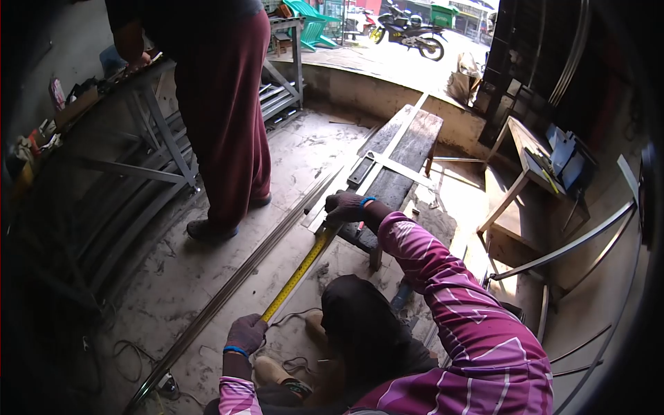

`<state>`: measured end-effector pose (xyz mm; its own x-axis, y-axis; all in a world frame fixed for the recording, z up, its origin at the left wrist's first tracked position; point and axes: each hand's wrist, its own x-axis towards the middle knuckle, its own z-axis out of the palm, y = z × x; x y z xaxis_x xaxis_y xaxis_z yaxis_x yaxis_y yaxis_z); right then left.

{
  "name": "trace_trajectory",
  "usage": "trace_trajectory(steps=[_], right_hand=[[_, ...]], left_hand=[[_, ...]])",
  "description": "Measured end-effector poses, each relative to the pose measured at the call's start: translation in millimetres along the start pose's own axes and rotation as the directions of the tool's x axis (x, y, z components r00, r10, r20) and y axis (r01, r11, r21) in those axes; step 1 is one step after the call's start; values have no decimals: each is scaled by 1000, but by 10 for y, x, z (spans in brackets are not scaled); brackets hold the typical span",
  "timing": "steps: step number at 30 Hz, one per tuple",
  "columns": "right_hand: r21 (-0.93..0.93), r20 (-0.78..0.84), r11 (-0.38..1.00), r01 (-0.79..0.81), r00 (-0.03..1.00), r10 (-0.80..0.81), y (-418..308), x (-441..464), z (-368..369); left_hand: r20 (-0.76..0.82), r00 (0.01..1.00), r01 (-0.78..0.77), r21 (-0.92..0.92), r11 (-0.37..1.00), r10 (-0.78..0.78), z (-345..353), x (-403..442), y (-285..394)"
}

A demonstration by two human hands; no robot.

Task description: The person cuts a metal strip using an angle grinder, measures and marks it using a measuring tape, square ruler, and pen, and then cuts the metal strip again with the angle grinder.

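Observation:
My left hand [245,334], in a dark glove, is closed at the near end of a yellow tape measure blade [296,280]. The blade stretches along a long, light metal bar [398,138] toward the bench. Up by the bench's near end, my right hand [344,207], also gloved, has its fingers wrapped over the bar and the far part of the blade. Beyond it a metal square [401,168] lies across the bar, beside a black rectangular piece [361,171]. A small red-tipped item [360,227] rests near my right hand.
The bar lies on a dark wooden bench [423,131]. Long metal rods [235,273] run along the floor to the left. Another person [225,104] stands at a metal-framed workbench [166,131]. On the right are a wooden stand [519,149] and curved metal strips [567,245].

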<state>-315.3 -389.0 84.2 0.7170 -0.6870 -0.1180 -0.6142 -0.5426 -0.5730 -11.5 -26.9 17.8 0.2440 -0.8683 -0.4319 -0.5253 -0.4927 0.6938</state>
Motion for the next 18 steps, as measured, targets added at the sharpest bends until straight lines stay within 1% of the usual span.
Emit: trace_trajectory(steps=[2,4,6,8,9,11,13,14,15,16,17,18], right_hand=[[24,12,998,-57,998,57,-12,-26,-10],[54,15,996,-67,998,67,-16,-33,-20],[79,18,994,-72,997,71,-20,-13,-34],[111,42,991,-69,997,65,-34,-36,-27],[110,43,992,-67,997,62,-46,-40,-36],[46,66,996,-74,995,71,-74,-59,-53],[58,46,996,-75,996,72,-111,-92,-62],[70,22,995,-77,997,76,-123,-104,-69],[102,-17,995,-7,1000,9,-58,-66,-33],[116,-4,993,-16,1000,17,5,-54,-18],[103,47,994,-39,998,34,-12,-55,-52],[53,19,999,-10,1000,9,-29,-68,-54]], left_hand=[[-12,1000,-20,22,1000,21,3,-8,5],[-24,999,-37,42,998,38,4,-24,12],[-9,998,-58,102,993,59,-33,-58,93],[1,999,-37,85,996,37,-62,-115,192],[11,1000,-12,67,998,11,-68,-127,221],[9,1000,-22,84,996,21,-79,-130,238],[4,1000,-30,97,995,30,-74,-126,213],[3,997,-76,141,987,76,-57,-94,179],[-5,993,-114,182,977,117,-59,-86,151],[-39,994,-94,164,982,101,-59,-85,135],[-20,992,-117,203,972,124,-57,-125,156],[-11,989,-143,239,960,150,-75,-126,202]])
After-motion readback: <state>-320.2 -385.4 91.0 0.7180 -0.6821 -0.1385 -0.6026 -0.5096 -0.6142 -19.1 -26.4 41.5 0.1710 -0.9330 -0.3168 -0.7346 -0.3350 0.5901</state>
